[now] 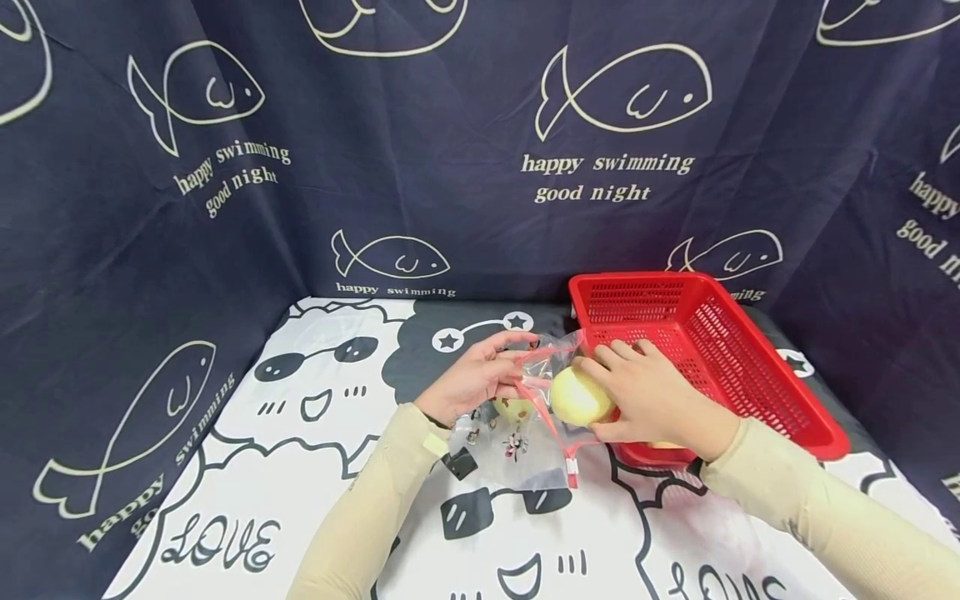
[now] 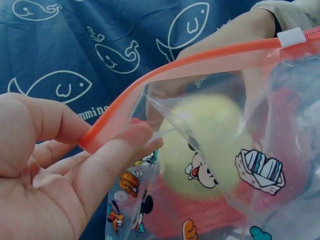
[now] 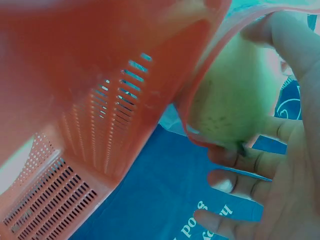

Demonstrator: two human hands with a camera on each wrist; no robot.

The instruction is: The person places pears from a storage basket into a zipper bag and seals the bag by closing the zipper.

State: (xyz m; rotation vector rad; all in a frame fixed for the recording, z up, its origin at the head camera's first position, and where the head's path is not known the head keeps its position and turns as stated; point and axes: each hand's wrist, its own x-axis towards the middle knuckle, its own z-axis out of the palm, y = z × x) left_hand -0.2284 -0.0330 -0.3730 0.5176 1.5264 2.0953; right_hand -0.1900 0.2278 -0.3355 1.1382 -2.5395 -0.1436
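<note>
A clear zip bag with a pinkish-red zip edge and printed cartoon figures lies between the hands. My left hand pinches its edge between thumb and fingers; in the left wrist view the left hand is at the orange-looking edge. My right hand holds a yellow-green pear at the bag's mouth. The right wrist view shows the right hand with thumb and fingers around the pear, stem toward the fingers. Another yellowish fruit shows through the bag near the left hand.
A red perforated basket stands to the right, behind and beside the right hand. A bit of yellowish fruit shows under the right hand near the basket's front edge. Dark printed cloth hangs behind; a white and grey patterned cloth covers the surface.
</note>
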